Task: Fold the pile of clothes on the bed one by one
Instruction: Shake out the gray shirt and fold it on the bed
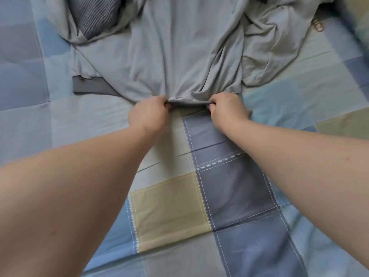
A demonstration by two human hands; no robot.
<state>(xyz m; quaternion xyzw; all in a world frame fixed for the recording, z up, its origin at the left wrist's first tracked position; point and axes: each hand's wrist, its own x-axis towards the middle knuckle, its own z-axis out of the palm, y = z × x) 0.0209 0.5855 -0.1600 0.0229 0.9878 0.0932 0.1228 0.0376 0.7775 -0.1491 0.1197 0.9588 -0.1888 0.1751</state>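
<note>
A light grey garment (169, 56) with a darker grey band along its near edge lies stretched out on the bed, reaching away from me. My left hand (149, 114) and my right hand (227, 110) both pinch that near edge, close together, and the cloth bunches into folds between them. At the left, the dark grey band (89, 87) lies flat on the cover. Its far end runs out of the frame at the top.
The bed wears a checked quilt cover (229, 186) of blue, pale yellow and light grey squares. A dark striped cloth (93, 19) sits bunched at the top left. A crumpled pale grey cloth (279, 48) lies at the top right.
</note>
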